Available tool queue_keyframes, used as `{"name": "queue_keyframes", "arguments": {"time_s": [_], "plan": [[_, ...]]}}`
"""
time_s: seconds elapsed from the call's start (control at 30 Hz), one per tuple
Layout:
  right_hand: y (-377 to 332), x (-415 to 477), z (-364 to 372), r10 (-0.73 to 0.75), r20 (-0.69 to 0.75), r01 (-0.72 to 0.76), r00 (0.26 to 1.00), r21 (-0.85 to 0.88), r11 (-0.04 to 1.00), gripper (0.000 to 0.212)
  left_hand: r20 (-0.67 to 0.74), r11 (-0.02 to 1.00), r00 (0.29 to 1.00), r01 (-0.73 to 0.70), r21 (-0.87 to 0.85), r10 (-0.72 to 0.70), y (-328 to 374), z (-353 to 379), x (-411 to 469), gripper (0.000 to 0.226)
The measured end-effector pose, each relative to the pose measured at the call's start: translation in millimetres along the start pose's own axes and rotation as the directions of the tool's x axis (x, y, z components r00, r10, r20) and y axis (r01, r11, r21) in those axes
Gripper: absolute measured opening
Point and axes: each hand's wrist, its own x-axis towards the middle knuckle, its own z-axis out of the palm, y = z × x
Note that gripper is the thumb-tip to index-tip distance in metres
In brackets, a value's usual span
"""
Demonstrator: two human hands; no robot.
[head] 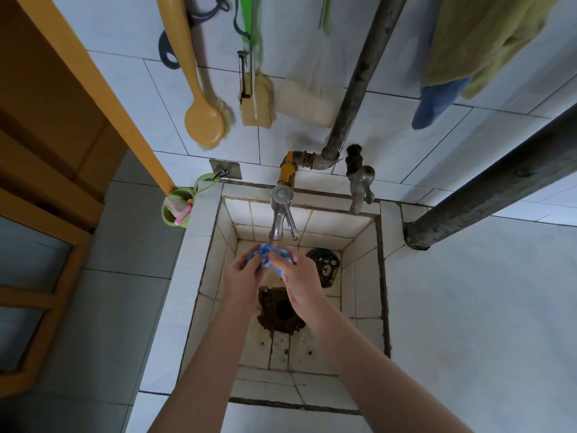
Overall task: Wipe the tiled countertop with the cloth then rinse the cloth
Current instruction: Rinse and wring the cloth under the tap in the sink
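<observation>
1. Head view, the grip. Your left hand and right hand meet over the sink. Between them is the cloth, blue and white and bunched into a small wad. Both hands pinch it: the left fingers curl round its left end, and the right thumb and fingers close on its right end. Both forearms reach in from the lower edge of the frame.
2. Head view, just above the grip. The tap points its spout down at the cloth. Water runs onto the wad and falls on between your wrists.
3. Head view, below the grip. The drain is a dark hole ringed with brown grime, directly under your wrists. Stains mark the tiled floor around it.
4. Head view, right of the grip. A round black drain cover leans in the basin's far right corner, near your right hand but apart from it.
5. Head view, behind the tap. A yellow valve joins a rusty pipe that rises up the tiled wall.
6. Head view, well above the grip. A yellow brush, a sponge and a mesh bag hang on the wall. A green towel hangs farther right.
7. Head view, left of the grip. A green cup hangs at the sink's far left corner, beside a wooden door.
</observation>
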Motion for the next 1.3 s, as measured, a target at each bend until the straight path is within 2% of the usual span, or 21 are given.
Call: {"name": "queue_keyframes", "arguments": {"time_s": [0.07,0.13,0.2,0.27,0.37,0.43,0.5,0.57,0.67,0.73,0.8,0.9,1.0,1.07,1.13,1.2,1.3], "plan": [[3,-3,2,-0.116,0.030,0.119,0.993,-0.133,0.984,0.023,0.007,0.999,1.000,-0.013,0.051,0.013,-1,3,-2,0.032],[8,-1,4,-0.169,0.073,0.181,0.983,-0.222,0.958,0.038,0.008,0.996,1.000,-0.026,0.086,0.025,-1,4,-4,0.032],[7,0,10,-0.167,0.113,0.185,0.979,-0.173,0.967,0.042,0.028,0.996,0.999,-0.019,0.084,0.017,-2,5,-7,0.028],[6,4,18,-0.153,0.102,0.164,0.983,-0.107,0.981,0.042,0.040,0.995,0.999,-0.021,0.094,0.018,-5,6,-9,0.026],[2,7,24,-0.171,0.019,0.171,0.985,-0.218,0.961,0.012,0.020,0.996,0.999,-0.035,0.083,0.033,-5,4,-8,0.026],[0,11,22,-0.166,-0.037,0.148,0.986,-0.293,0.945,0.014,0.022,0.997,0.999,-0.034,0.074,0.033,-3,3,-8,0.027],[-8,15,19,-0.134,-0.128,0.095,0.983,-0.275,0.957,0.023,0.034,0.997,0.999,-0.023,0.074,0.020,-1,2,-9,0.023],[-12,17,14,-0.143,-0.145,0.109,0.979,-0.221,0.969,0.029,0.027,0.999,1.000,-0.018,0.046,0.016,0,2,-10,0.021],[-5,10,13,-0.126,-0.017,0.124,0.992,-0.112,0.986,0.030,-0.024,0.999,1.000,-0.007,-0.044,0.005,0,2,-6,0.025],[8,5,17,-0.128,0.109,0.139,0.986,-0.100,0.985,0.028,-0.010,0.999,1.000,-0.008,-0.031,0.007,-2,4,-5,0.023],[10,4,22,-0.125,0.136,0.131,0.983,-0.035,0.991,0.032,0.013,1.000,1.000,-0.010,0.014,0.010,-5,6,-7,0.022],[3,9,21,-0.105,0.063,0.110,0.992,-0.081,0.991,0.020,0.010,0.998,0.999,-0.034,0.059,0.034,-4,5,-9,0.026],[-7,16,16,-0.049,-0.116,0.029,0.992,-0.169,0.985,0.025,0.033,0.994,0.999,-0.041,0.105,0.037,-3,3,-10,0.025],[-11,19,10,-0.065,-0.103,0.038,0.993,-0.246,0.969,0.030,0.048,0.990,0.998,-0.055,0.129,0.050,-1,3,-12,0.023],[-15,16,5,-0.044,-0.061,0.027,0.997,-0.251,0.968,0.037,0.050,0.991,0.997,-0.065,0.116,0.060,3,1,-10,0.021],[-20,8,-4,-0.092,-0.067,0.066,0.994,-0.314,0.947,0.039,0.050,0.991,0.997,-0.064,0.118,0.058,6,-2,-8,0.021],[-39,-13,-16,-0.269,-0.083,0.221,0.960,-0.369,0.903,0.018,0.065,0.988,0.997,-0.054,0.145,0.045,8,-5,-9,0.021]]}}
